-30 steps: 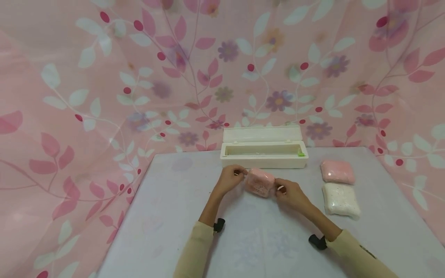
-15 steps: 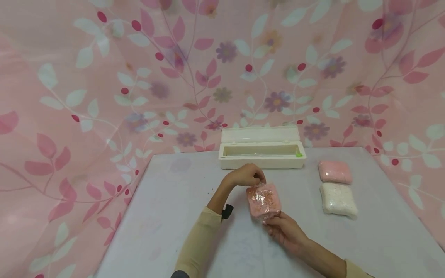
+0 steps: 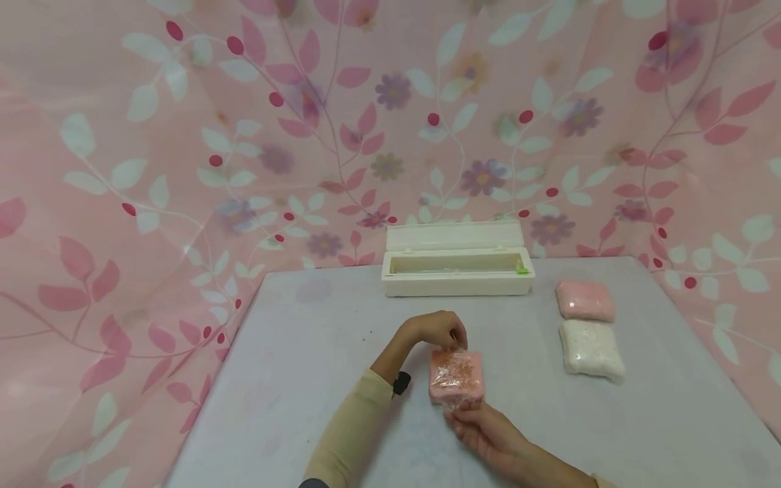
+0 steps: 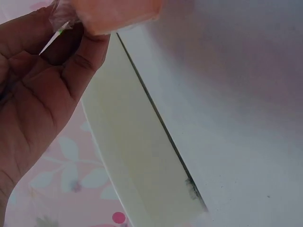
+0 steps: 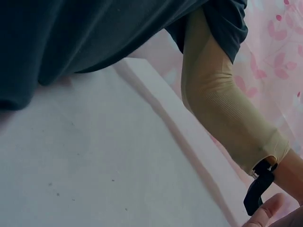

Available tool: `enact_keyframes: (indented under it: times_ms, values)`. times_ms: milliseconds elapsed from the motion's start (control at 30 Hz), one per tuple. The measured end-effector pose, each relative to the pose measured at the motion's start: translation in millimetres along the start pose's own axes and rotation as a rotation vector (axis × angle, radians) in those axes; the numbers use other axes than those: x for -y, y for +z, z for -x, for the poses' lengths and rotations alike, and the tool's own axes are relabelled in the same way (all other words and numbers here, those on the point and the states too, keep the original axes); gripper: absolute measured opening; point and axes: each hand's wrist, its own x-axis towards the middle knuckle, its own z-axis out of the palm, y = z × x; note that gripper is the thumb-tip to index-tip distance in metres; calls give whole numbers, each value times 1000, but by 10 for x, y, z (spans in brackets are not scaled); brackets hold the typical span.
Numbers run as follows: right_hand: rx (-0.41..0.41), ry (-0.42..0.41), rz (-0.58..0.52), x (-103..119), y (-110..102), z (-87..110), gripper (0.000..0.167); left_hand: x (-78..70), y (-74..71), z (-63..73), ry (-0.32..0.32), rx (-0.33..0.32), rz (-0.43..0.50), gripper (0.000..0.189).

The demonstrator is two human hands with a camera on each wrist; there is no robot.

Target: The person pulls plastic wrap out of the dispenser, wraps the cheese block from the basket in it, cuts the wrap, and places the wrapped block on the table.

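Note:
A pink block [image 3: 455,378] in clear plastic wrap, with a brownish patch on top, is between my hands in the head view. My left hand [image 3: 441,330] pinches the gathered wrap at its far edge. From the near side, my right hand [image 3: 488,434] pinches the wrap at the block's lower edge with thumb and fingers. In the left wrist view, the left hand [image 4: 42,80] holds crumpled wrap beside the pink block [image 4: 118,14]. Only part of the right hand [image 5: 270,213] shows in the right wrist view; the block is out of that frame.
Behind the hands stands a long white box [image 3: 457,285] with its lid raised and a green piece [image 3: 521,268] at its right end. A pink wrapped block [image 3: 586,301] and a white one [image 3: 592,349] lie at the right of the table [image 3: 293,379].
The pink block has turned and come nearer the body. The left hand has shifted from its left side to its far edge, the right hand from its right side to its near edge.

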Motion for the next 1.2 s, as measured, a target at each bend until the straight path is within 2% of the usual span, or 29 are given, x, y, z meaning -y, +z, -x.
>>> enact_keyframes:
  times_ms: [100,167,267,333,400,433,467,533,600,667,700,767,833,900,1033,1200]
  values:
    - [2,54,20,-11,0,80,18,9,-4,37,13,6,12,21]
    - [-1,98,116,5,1,168,30,-1,-16,107,18,-23,10,22]
    - [-3,135,331,86,-4,318,47,-38,-44,275,35,-131,-25,24]
    - [23,101,506,177,-9,389,46,-96,-55,450,36,-216,-46,25]
    - [55,-5,676,280,-17,423,37,-176,-52,647,45,-275,-75,24]
    - [81,-92,775,324,-25,425,32,-224,-40,747,51,-286,-83,23]
    - [100,-196,886,368,-33,420,27,-271,-15,841,63,-285,-95,22]
    - [129,-458,1118,430,-60,397,20,-364,66,993,94,-253,-114,20]
    - [148,-746,1329,462,-92,362,22,-439,189,1087,130,-213,-143,18]
    - [156,-996,1509,470,-130,318,29,-498,345,1136,147,-185,-195,19]
    - [171,-1104,1577,470,-154,292,35,-527,425,1150,145,-180,-232,22]
    - [213,-1254,1691,462,-188,219,42,-545,580,1175,132,-194,-325,28]
    - [245,-1352,1796,449,-228,140,47,-543,715,1182,118,-212,-410,36]
    - [273,-1411,1890,433,-268,59,47,-527,819,1171,111,-227,-463,43]
    - [310,-1458,2046,398,-315,-68,36,-489,974,1124,95,-234,-526,46]
    - [294,-1475,2206,353,-325,-152,19,-472,1138,1027,73,-271,-682,43]
